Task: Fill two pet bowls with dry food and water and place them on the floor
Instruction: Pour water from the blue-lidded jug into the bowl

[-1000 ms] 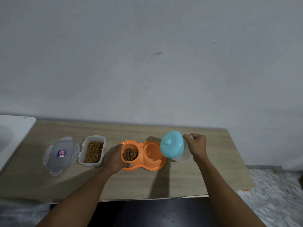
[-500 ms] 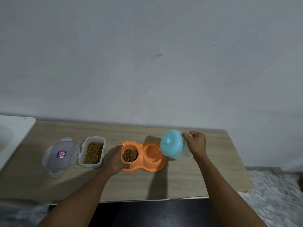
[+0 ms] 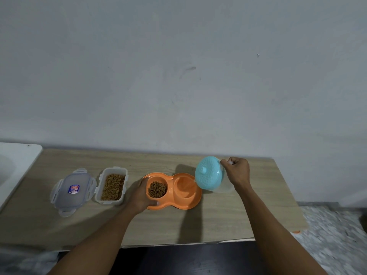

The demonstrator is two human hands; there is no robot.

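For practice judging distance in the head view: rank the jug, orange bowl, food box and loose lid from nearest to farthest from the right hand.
1. Jug, gripped by the right hand.
2. Orange bowl, just left of it.
3. Food box, further left.
4. Loose lid, far left.

I've raised the right grip (image 3: pixel 237 171) slightly and tipped the blue-lidded jug (image 3: pixel 209 173) further over, its lid now leaning toward the orange bowl (image 3: pixel 178 203) and its right-hand well.
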